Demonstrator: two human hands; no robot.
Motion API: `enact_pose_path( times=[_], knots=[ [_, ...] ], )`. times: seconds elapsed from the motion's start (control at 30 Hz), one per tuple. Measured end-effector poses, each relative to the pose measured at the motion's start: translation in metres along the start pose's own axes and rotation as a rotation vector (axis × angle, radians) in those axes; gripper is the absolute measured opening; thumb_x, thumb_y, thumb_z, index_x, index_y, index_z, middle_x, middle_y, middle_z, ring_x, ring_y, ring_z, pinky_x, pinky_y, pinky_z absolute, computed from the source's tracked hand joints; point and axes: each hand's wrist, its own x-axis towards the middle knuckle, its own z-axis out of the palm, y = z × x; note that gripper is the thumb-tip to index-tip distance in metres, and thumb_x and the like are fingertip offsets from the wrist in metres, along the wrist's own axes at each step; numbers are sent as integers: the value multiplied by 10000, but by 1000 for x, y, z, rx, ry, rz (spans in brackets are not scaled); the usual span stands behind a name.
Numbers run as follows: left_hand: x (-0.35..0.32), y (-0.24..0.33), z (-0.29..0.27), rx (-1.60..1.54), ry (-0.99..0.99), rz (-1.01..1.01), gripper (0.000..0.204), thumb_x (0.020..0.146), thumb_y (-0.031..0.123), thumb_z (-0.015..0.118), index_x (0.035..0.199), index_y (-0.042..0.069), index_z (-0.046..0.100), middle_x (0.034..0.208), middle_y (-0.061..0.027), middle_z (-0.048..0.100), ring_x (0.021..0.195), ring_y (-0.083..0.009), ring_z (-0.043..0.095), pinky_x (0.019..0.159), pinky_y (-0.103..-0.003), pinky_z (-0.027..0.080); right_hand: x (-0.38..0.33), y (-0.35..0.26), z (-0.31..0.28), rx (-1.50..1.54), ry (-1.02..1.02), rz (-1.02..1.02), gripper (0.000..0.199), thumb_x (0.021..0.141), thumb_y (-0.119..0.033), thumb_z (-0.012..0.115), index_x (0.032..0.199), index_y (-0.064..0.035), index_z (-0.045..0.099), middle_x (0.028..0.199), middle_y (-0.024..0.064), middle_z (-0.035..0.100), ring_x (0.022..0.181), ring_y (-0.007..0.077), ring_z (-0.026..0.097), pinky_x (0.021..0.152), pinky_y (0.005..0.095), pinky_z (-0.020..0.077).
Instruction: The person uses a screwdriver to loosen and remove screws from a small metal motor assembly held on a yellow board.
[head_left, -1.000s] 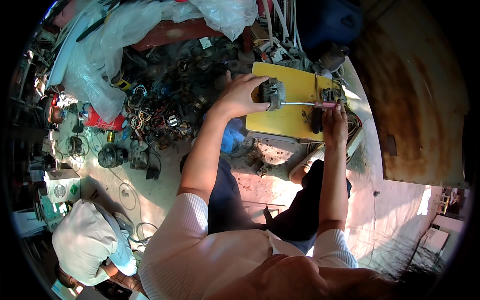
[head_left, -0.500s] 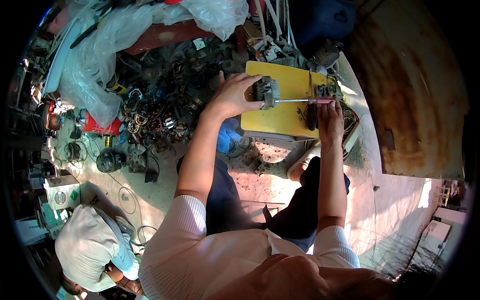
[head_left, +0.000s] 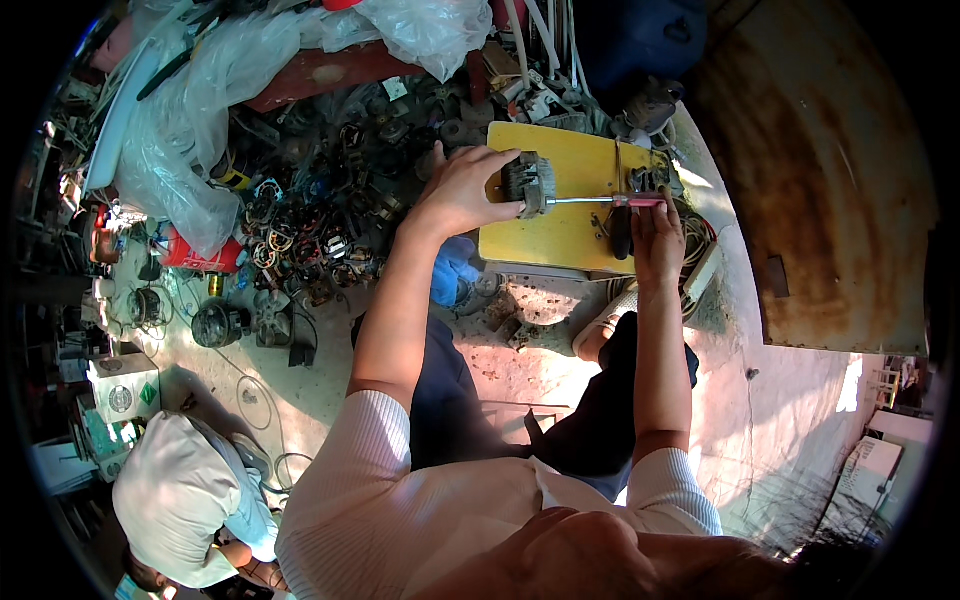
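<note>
On the yellow bench (head_left: pixel 560 235) at the far side of the scene, the left hand (head_left: pixel 462 190) grips a small electric motor (head_left: pixel 527 184), its fingers clamped around the motor's round body. A screwdriver (head_left: pixel 610 200) with a red handle runs from the motor's right face toward the right hand (head_left: pixel 655 235), whose fingers are closed on the handle end. The motor sits near the bench's left far corner, the shaft lying level across the yellow top. To the left of the bench, a heap of copper-wound motor parts (head_left: pixel 310 235) covers the floor, with clear plastic sheeting (head_left: pixel 180 150) beyond it. At the near left, another person in a white shirt (head_left: pixel 185 510) crouches, well apart from the bench.
</note>
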Motion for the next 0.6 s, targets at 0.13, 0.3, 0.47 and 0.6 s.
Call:
enact_pose_path(
  times=[0.13, 0.3, 0.47, 0.6],
  knots=[
    [-2, -1, -2, 2, 0, -6, 812, 734, 445, 796, 1456, 195, 521, 1406, -102, 545, 1364, -294, 456, 1215, -613, 80, -6, -5, 11, -67, 73, 31, 424, 1047, -201, 552, 1464, -172, 484, 1270, -3, 634, 1174, 131, 605, 919, 307, 488],
    [0, 0, 0, -10, 1, 3, 801, 735, 440, 796, 1451, 197, 530, 1399, -98, 550, 1359, -289, 461, 1214, -613, 77, 4, 2, -7, -25, 14, 13, 447, 1039, -236, 578, 1471, -183, 479, 1303, 5, 614, 1202, 141, 597, 925, 311, 490],
    [-1, -2, 1, -7, 12, 4, 788, 738, 435, 796, 1445, 200, 539, 1375, -90, 564, 1342, -285, 474, 1209, -622, 80, -6, -3, 9, -54, 43, 16, 434, 1044, -218, 564, 1469, -182, 481, 1315, 6, 612, 1198, 147, 606, 932, 309, 488],
    [-1, -2, 1, -3, 19, 10, 787, 738, 435, 798, 1444, 199, 541, 1364, -89, 569, 1336, -283, 479, 1206, -628, 82, -9, -7, 13, -119, 116, 24, 410, 1051, -201, 545, 1457, -181, 493, 1278, 2, 642, 1171, 149, 624, 937, 308, 490]
  ],
)
